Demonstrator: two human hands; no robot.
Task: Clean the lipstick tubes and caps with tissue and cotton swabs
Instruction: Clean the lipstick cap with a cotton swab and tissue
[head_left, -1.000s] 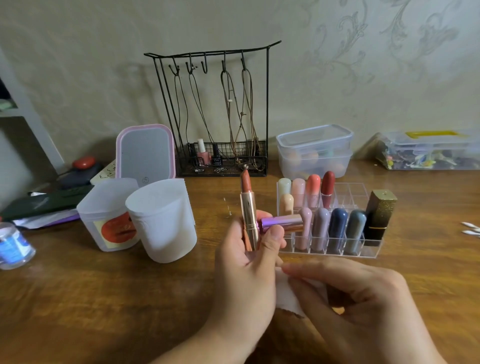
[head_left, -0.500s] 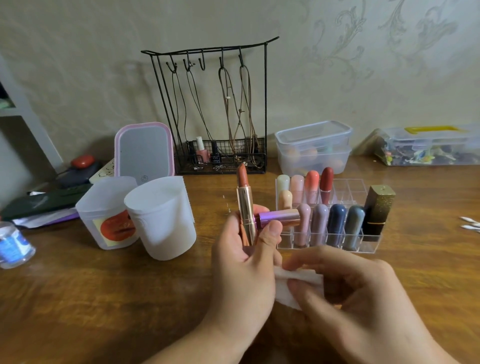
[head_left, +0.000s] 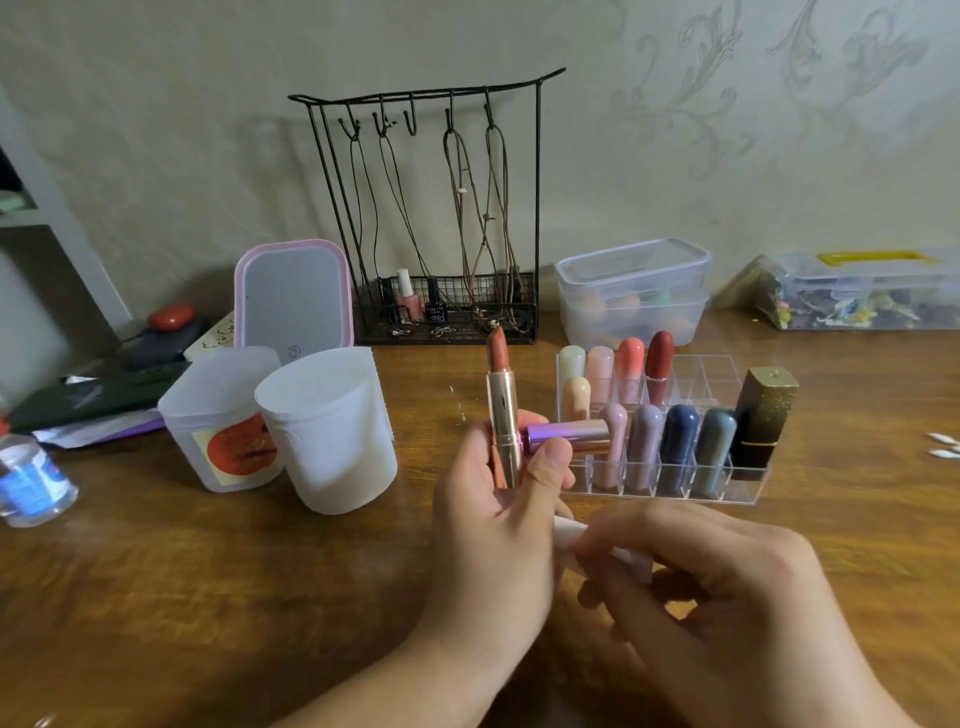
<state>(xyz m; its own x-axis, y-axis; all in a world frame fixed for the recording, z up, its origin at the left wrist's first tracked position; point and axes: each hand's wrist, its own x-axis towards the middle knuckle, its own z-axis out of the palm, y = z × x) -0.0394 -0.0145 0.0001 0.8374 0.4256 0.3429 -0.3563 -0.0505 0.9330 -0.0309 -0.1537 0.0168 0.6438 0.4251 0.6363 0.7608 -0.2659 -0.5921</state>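
Lipstick tube (head_left: 503, 410) stands upright in the left hand (head_left: 498, 525), just left of the clear organizer (head_left: 748, 486); its purple cap (head_left: 569, 437) is pinched there too. Right hand (head_left: 727, 597) pinches tissue (head_left: 566, 540) below. I'd wipe gently and avoid the bullet.
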